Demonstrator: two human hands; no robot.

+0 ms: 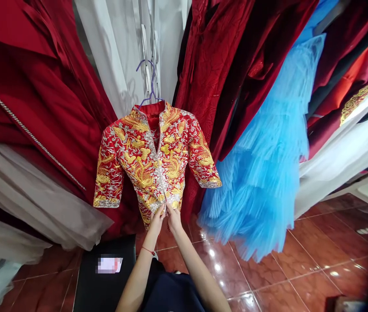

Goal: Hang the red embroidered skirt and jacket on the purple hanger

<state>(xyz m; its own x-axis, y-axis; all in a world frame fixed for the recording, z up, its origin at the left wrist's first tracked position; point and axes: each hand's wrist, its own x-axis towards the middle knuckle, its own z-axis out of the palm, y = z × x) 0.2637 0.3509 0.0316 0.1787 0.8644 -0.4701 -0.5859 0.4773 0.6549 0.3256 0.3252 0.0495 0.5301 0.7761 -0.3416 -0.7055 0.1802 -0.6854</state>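
A red jacket (141, 160) with gold and silver embroidery hangs in front of me on a purple wire hanger (153, 84). Its collar stands up, and the front is parted at the neck but meets lower down. My left hand (157, 216) pinches the bottom hem at the front edge, a red string bracelet on that wrist. Right beside it, my right hand (173, 215) grips the other front edge at the same height. The fingertips of both hands are partly hidden against the cloth.
Red gowns (70, 112) hang at the left and more behind the jacket. A blue ruffled tulle dress (262, 173) hangs to the right, its hem near the tiled floor (242, 264). A black flat-topped seat or box (105, 288) bearing a small card (110, 264) stands at lower left.
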